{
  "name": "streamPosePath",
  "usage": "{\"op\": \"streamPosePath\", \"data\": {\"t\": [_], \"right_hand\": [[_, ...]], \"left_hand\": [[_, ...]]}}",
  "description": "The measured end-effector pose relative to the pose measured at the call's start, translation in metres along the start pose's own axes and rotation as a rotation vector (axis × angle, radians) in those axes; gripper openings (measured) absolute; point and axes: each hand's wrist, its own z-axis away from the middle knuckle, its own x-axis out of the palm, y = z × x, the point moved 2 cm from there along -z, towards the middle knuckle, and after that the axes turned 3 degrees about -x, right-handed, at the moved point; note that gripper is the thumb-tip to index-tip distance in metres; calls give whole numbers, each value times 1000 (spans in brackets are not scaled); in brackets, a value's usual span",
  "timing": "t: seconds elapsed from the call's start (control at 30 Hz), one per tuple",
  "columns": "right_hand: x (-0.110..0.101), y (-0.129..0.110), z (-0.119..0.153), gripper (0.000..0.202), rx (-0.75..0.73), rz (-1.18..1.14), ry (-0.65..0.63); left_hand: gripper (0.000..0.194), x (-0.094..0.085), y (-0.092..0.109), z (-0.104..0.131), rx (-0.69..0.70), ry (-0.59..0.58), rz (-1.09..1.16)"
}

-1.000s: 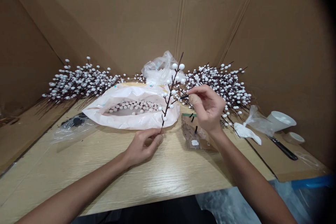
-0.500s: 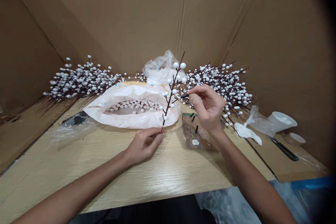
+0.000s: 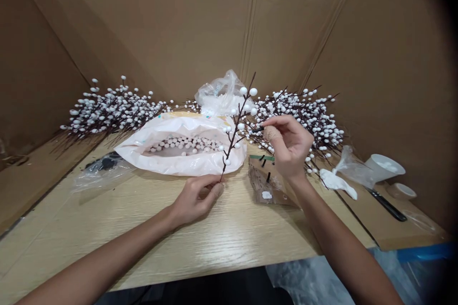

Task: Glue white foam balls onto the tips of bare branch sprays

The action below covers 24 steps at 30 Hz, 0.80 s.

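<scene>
My left hand [image 3: 199,198] is closed on the lower end of a dark artificial berry branch [image 3: 235,136], which stands tilted to the right with white balls along its twigs. To its right, my right hand [image 3: 289,145] pinches a small black stick-like piece [image 3: 258,129] between thumb and fingertips. That piece points at the branch; whether its tip touches a twig I cannot tell. A covering is wrapped on the right thumb. Below the right hand lies a cardboard piece [image 3: 258,178] with several short black pieces and a white blob on it.
A white plastic bag [image 3: 171,167] holding white berries lies open behind my left hand. Berry branch piles stand at the left [image 3: 107,109] and right [image 3: 304,114]. A clear bag [image 3: 222,95] sits between them. At the right are a plastic cup [image 3: 384,167] and a black-handled knife [image 3: 388,204].
My right hand has shifted slightly right with the black piece, away from the branch. The branch's top leans a little further right. My left hand has hardly moved.
</scene>
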Motion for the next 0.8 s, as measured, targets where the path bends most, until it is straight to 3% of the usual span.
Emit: {"op": "streamPosePath", "data": {"t": [0.8], "right_hand": [[1, -6, 1, 12, -71, 91, -14]], "left_hand": [[16, -1, 1, 0, -1, -11, -11]]}}
